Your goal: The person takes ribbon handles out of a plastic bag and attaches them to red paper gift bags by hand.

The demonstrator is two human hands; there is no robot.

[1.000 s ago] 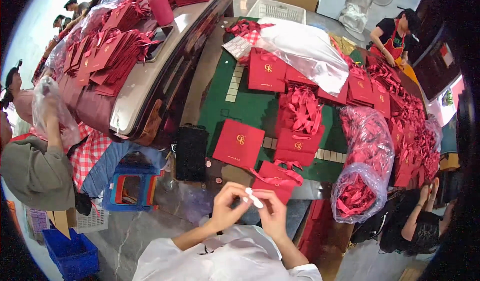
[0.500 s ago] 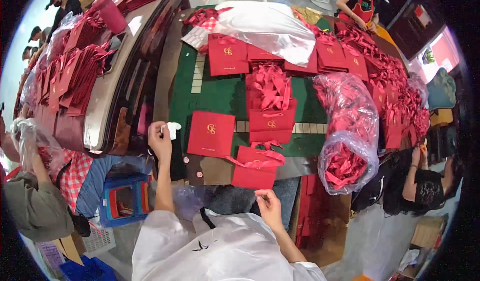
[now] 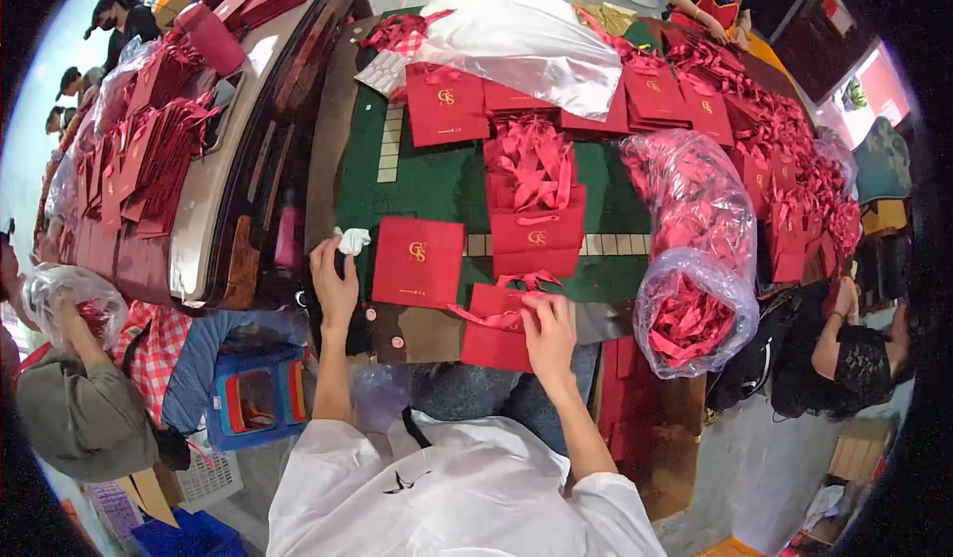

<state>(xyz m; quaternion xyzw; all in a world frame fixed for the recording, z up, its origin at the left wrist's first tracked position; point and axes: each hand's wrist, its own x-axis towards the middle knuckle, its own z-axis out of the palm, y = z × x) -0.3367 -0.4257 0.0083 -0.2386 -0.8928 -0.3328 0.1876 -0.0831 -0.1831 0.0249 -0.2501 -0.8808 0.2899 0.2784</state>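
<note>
A small red gift bag (image 3: 491, 347) with red ribbon handles lies at the table's near edge. My right hand (image 3: 550, 334) is on its right side, fingertips closed at the upper edge beside the ribbon. My left hand (image 3: 336, 284) is raised at the left, fingers apart and a little bent, close to a crumpled white wad (image 3: 352, 240), perhaps tissue or cloth. Whether they touch I cannot tell. Between my hands a larger flat red bag (image 3: 418, 261) lies on the green table mat (image 3: 357, 195). Beyond the small bag, a stack of red bags (image 3: 537, 244) has its ribbons heaped on top.
On the right lies a clear plastic sack (image 3: 695, 259) full of red ribboned pieces. More red bags (image 3: 447, 107) and a white plastic sheet (image 3: 521, 46) line the back. Co-workers sit at both sides; a blue stool (image 3: 258, 398) stands at lower left.
My right hand has moved up and right, from in front of the small bag onto its right side. The white wad shows more fully above my left hand, whose fingers have spread.
</note>
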